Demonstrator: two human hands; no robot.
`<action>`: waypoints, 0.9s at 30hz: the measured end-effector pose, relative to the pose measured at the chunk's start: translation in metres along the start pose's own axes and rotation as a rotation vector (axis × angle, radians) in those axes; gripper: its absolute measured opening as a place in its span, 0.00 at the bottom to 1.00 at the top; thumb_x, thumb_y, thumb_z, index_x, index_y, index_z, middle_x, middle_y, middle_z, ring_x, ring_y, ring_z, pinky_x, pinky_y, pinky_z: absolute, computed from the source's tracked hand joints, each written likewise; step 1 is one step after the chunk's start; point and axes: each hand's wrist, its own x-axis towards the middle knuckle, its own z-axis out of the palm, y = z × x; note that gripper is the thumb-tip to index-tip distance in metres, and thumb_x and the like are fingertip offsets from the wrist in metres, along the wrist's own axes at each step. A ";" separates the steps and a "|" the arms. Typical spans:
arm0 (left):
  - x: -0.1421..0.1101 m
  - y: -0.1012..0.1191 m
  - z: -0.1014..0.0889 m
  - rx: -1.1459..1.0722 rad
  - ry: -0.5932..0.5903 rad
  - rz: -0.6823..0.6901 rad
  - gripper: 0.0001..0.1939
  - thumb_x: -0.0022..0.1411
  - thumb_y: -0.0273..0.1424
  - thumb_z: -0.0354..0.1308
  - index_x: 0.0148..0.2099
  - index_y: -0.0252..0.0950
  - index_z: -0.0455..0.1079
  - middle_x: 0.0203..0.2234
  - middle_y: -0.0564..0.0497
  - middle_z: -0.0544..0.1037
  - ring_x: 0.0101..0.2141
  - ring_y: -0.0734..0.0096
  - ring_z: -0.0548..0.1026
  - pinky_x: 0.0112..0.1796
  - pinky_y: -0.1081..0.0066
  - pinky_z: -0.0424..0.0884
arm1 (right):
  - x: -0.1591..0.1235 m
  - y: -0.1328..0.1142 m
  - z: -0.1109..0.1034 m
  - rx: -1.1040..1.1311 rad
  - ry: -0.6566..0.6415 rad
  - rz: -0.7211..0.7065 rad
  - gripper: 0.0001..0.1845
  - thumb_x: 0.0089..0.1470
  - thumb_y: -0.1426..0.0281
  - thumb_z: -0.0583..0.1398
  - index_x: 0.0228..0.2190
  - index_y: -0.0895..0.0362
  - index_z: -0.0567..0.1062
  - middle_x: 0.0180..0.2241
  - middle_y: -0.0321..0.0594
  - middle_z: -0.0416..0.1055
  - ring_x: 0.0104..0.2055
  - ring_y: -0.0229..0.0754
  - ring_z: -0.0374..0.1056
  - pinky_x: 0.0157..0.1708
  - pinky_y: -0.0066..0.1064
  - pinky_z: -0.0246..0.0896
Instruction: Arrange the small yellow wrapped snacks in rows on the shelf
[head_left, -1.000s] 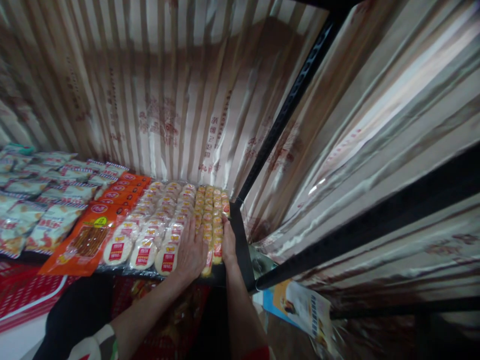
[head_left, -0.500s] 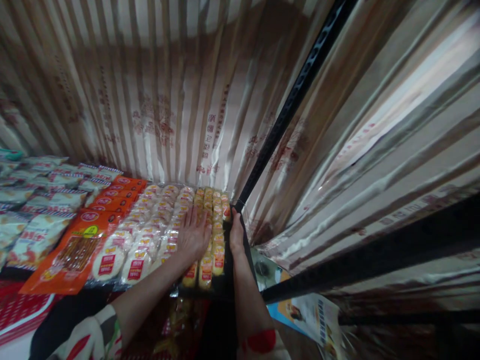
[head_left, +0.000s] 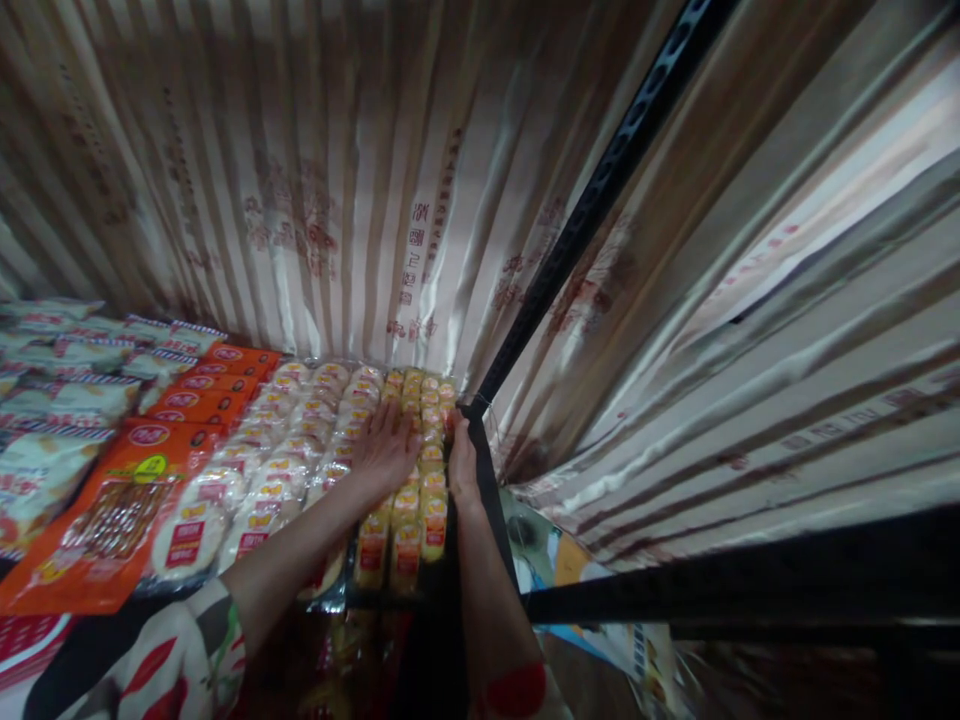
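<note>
My left hand [head_left: 386,447] lies flat with its fingers spread over the snack packs. Its palm is on the border between the clear packs of round white crackers [head_left: 274,478] and the narrower packs of small yellow snacks [head_left: 406,540]. At the right end of the yellow rows, my right hand [head_left: 463,460] stands on edge, fingers stretched out, against the side of the last row. Its far fingertips are partly hidden. Neither hand grips a pack. The packs stand in overlapping rows on a dark shelf.
Left of the crackers are orange snack bags [head_left: 150,470] and pale blue-white bags [head_left: 52,470]. A black perforated post [head_left: 570,230] rises at the shelf's right corner, with a black crossbar [head_left: 750,570] beyond. A pleated printed curtain [head_left: 337,200] hangs behind.
My right hand has moved left from the shelf's edge to the side of the yellow packs. My left hand stays on the packs. The view has shifted slightly.
</note>
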 end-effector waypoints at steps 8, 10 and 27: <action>0.013 -0.004 -0.009 -0.046 -0.017 -0.029 0.28 0.69 0.40 0.37 0.67 0.35 0.55 0.66 0.40 0.54 0.66 0.54 0.50 0.63 0.53 0.49 | 0.002 -0.003 -0.006 -0.023 0.038 -0.066 0.36 0.59 0.47 0.43 0.57 0.55 0.68 0.60 0.39 0.64 0.64 0.43 0.55 0.65 0.37 0.44; 0.020 -0.007 -0.010 -0.056 -0.042 -0.036 0.29 0.69 0.40 0.36 0.67 0.35 0.53 0.67 0.41 0.53 0.66 0.55 0.50 0.63 0.53 0.48 | 0.003 -0.002 -0.005 -0.034 0.005 -0.056 0.36 0.59 0.46 0.43 0.57 0.54 0.68 0.59 0.39 0.65 0.64 0.43 0.56 0.64 0.37 0.45; 0.034 -0.015 -0.007 -0.048 -0.046 0.021 0.28 0.70 0.39 0.35 0.67 0.37 0.52 0.67 0.44 0.52 0.66 0.57 0.50 0.62 0.49 0.48 | 0.011 -0.009 -0.002 0.006 0.011 -0.008 0.37 0.59 0.46 0.44 0.59 0.56 0.66 0.60 0.39 0.64 0.63 0.43 0.58 0.63 0.35 0.47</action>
